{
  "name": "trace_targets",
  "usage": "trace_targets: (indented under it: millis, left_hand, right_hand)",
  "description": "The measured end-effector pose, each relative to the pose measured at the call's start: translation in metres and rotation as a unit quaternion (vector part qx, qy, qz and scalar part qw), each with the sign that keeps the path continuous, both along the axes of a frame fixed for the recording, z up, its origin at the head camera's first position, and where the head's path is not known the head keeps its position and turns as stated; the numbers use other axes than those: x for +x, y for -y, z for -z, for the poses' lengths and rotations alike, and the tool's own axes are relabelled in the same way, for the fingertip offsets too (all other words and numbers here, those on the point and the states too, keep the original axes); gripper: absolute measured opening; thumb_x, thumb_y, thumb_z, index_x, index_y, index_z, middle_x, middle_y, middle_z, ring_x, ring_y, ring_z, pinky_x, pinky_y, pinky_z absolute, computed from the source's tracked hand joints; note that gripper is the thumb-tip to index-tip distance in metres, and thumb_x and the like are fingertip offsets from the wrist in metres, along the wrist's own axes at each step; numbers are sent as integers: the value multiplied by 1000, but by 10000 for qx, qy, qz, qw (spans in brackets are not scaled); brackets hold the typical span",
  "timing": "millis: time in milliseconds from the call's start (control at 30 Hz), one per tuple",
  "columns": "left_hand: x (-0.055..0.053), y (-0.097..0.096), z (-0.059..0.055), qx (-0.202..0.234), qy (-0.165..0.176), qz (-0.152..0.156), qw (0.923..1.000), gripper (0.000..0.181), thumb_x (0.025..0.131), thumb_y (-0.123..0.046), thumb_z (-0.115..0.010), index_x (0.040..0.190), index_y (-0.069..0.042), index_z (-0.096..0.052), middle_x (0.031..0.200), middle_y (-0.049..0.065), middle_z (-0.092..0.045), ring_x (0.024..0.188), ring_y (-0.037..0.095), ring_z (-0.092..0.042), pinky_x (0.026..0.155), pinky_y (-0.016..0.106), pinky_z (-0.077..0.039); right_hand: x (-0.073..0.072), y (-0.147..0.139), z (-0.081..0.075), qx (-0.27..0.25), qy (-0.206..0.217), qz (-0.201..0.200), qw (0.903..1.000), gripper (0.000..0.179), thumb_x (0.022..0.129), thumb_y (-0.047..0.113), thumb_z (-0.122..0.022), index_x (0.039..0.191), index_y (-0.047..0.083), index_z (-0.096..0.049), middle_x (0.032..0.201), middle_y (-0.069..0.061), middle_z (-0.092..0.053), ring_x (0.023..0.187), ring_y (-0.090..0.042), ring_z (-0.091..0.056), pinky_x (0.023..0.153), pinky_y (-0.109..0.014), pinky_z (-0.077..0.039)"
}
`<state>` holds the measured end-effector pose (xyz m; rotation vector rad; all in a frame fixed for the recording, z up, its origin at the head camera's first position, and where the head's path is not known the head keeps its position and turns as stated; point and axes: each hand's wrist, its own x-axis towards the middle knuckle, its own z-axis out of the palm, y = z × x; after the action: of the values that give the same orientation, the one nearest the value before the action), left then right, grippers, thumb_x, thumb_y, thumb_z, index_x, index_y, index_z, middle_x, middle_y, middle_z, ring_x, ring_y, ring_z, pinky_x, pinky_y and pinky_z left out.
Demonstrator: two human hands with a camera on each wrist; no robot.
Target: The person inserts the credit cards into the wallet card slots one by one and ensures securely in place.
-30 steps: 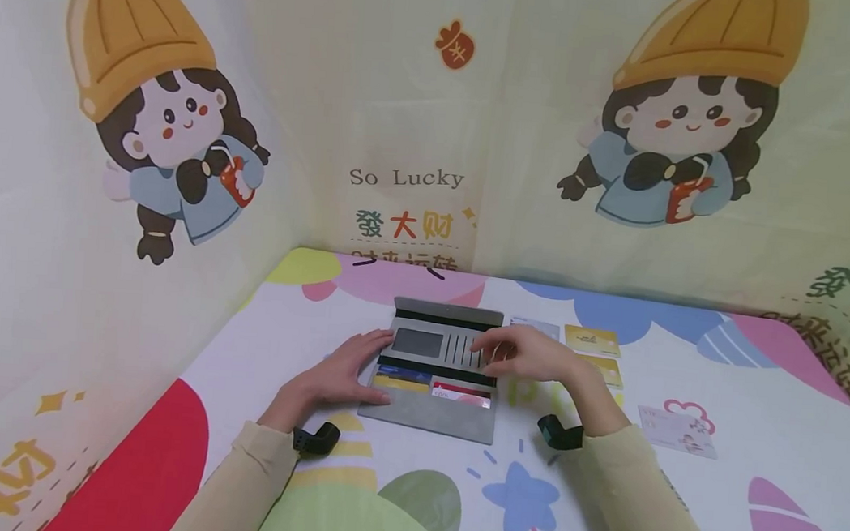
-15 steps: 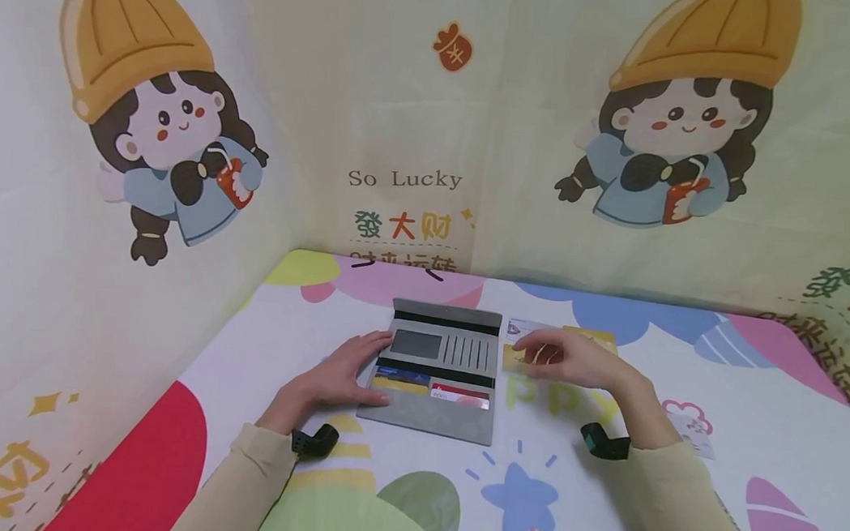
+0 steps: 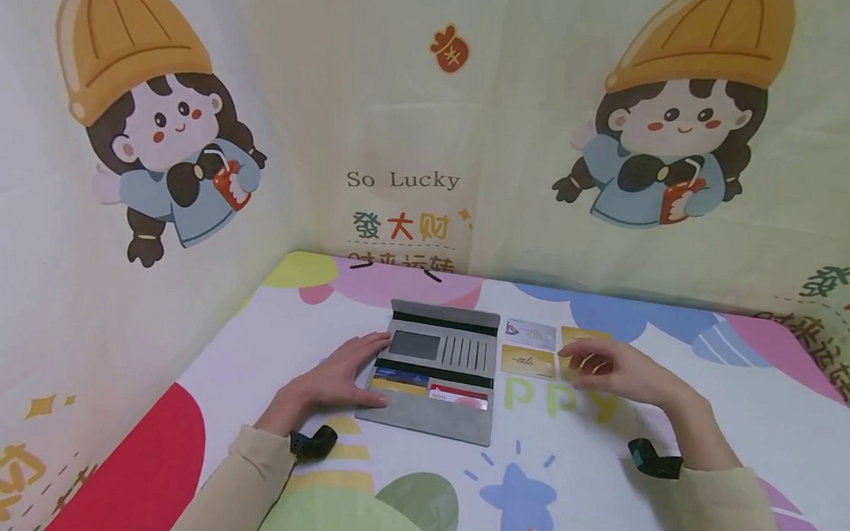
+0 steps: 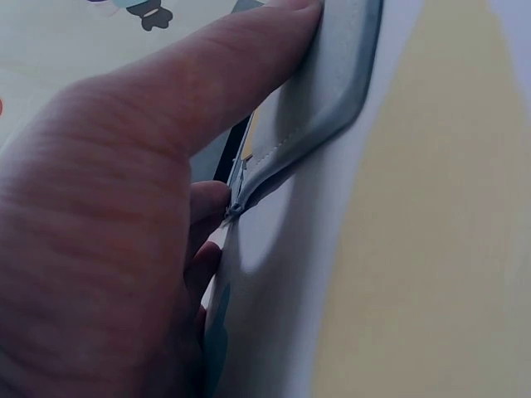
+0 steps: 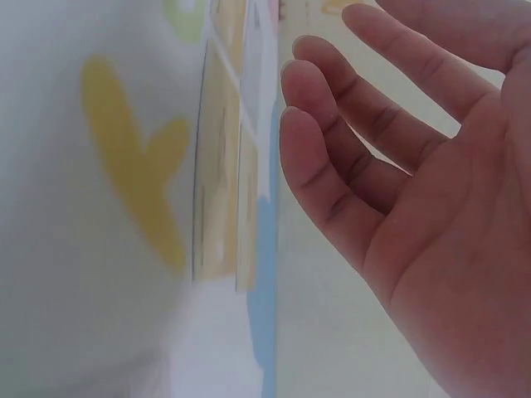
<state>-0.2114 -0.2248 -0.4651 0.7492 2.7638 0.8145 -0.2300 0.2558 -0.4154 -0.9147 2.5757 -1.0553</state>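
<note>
A grey wallet lies opened out on the table, with a dark window pocket and a row of slots. Blue, gold and red-and-white cards show in its lower pockets. My left hand rests at its left edge, the thumb lying over the near flap and the fingers along the side. My right hand hovers over the cards right of the wallet, fingers loosely bent and holding nothing. A silver card and a gold card lie left of it; another gold card is partly hidden behind it.
A printed tablecloth covers the table. Patterned cloth walls rise at its back and left. Each wrist wears a black camera, on the left and on the right.
My right hand has moved right from over the wallet's slots to above the cards, uncovering the near-left gold card. A pink card further right is now hidden by the right arm. My left hand stays.
</note>
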Motion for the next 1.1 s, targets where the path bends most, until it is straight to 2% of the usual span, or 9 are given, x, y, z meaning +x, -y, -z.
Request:
trace_targets:
  millis: [167,500,733,900,1100]
  left_hand:
    - [0,1,0,20,-33,-36,10000,99,80,-57,-76,158,-13,-34,165,8,-26,150,34,-19,119,58,-16]
    - [-1,1,1,13,-1,-58,10000,100,79,-58,-75,159,-14,-34,165,8,-25,151,34,-17,119,58,-14]
    - [-1,1,2,3,17,-71,10000,100,79,-58,-75,159,-15,-34,165,7,-25,151,34,-18,119,58,-14]
    - [-1,1,2,9,-34,-8,10000,99,80,-57,-76,158,-13,-34,165,7,-25,151,33,-18,119,57,-15]
    - [-1,1,1,-4,-27,17,10000,99,80,-56,-76,158,-12,-34,165,8,-25,151,33,-17,120,57,-14]
  right_hand:
    - [6,-16,2,156,48,286,9995,45,89,17,-78,129,3,-64,106,-5,-63,93,-17,-59,85,-32,-54]
    - [17,-45,10,417,14,593,9974,50,87,18,-80,131,2,-63,113,-5,-62,99,-24,-58,84,-33,-54]
    - [24,-64,13,600,153,726,9954,52,87,20,-80,133,2,-61,113,-6,-61,98,-19,-58,83,-31,-54]
    - [28,-76,15,571,-37,698,9959,50,86,19,-80,130,3,-62,111,-5,-62,95,-13,-59,81,-27,-54]
    - [34,-87,17,798,162,909,9925,50,87,20,-79,131,4,-62,108,-4,-59,91,-14,-55,76,-27,-51]
